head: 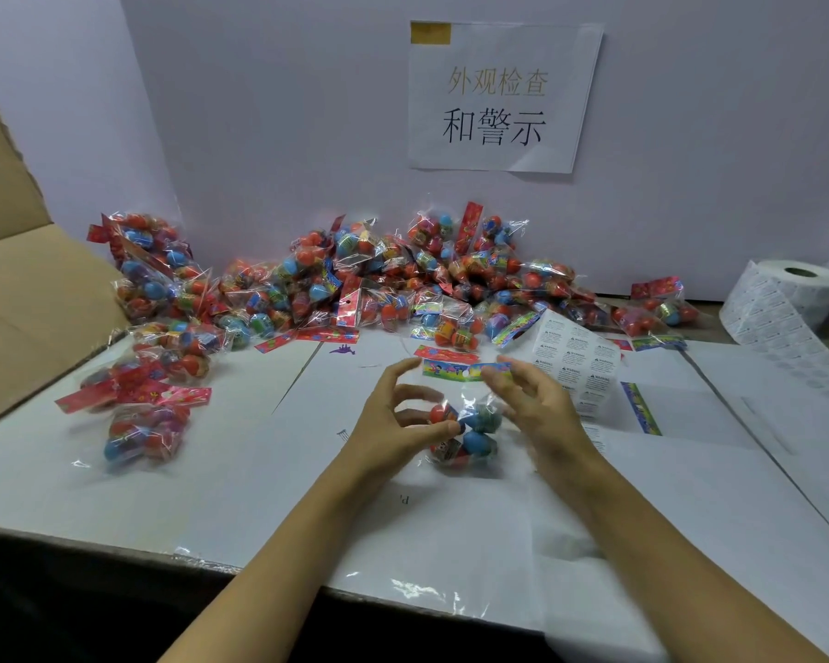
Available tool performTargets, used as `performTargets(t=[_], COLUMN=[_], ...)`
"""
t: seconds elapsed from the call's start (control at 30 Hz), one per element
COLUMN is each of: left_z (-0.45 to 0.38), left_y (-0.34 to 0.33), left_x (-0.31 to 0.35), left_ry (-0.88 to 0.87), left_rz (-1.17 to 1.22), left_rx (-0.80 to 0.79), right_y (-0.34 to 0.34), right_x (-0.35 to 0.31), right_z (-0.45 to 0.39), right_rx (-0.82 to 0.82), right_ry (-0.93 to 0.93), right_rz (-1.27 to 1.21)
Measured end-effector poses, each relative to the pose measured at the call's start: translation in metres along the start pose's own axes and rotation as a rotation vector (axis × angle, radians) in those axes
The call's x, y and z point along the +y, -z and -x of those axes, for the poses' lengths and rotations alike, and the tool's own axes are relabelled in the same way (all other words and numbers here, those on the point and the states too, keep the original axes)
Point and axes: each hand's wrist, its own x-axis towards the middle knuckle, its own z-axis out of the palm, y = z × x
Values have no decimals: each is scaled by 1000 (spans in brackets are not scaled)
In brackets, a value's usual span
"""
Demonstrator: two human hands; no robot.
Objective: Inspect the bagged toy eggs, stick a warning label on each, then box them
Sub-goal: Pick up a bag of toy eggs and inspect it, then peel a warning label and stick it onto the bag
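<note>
A clear bag of toy eggs [472, 430] lies on the white table [259, 471] between my hands, its red and blue eggs showing and its colourful header card [455, 369] pointing away from me. My left hand [396, 423] pinches the bag's left side, thumb on a red egg, with the other fingers curled above it. My right hand [534, 406] is at the bag's right side, its straight fingers touching the header card's right end. A sheet of warning labels [577, 356] lies just behind my right hand.
A big pile of bagged eggs [403, 279] lines the back wall. Several more bags [149, 399] lie at the left, beside an open cardboard box [30, 289]. A roll of labels [795, 294] stands at the far right. A paper sign [498, 98] hangs on the wall.
</note>
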Motion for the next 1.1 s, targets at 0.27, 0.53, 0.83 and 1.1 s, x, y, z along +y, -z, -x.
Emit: performTargets(t=[0.27,0.53,0.83,1.1], left_z=[18,30,16,13], left_y=[-16,-41,-31,-19], left_x=[2,-2,-13,-14], left_ry=[-675,-662,-511,-324], left_rz=[-701,-1004,-1028,-853], left_rx=[10,-458,32,-37], right_y=[6,14,58,48], right_x=[-12,-24,-16,-14], right_z=[-2,0,-16,-10], right_rx=[217,227,250,62], right_ry=[51,123,-155,-319], right_rz=[-310,-324,418,67])
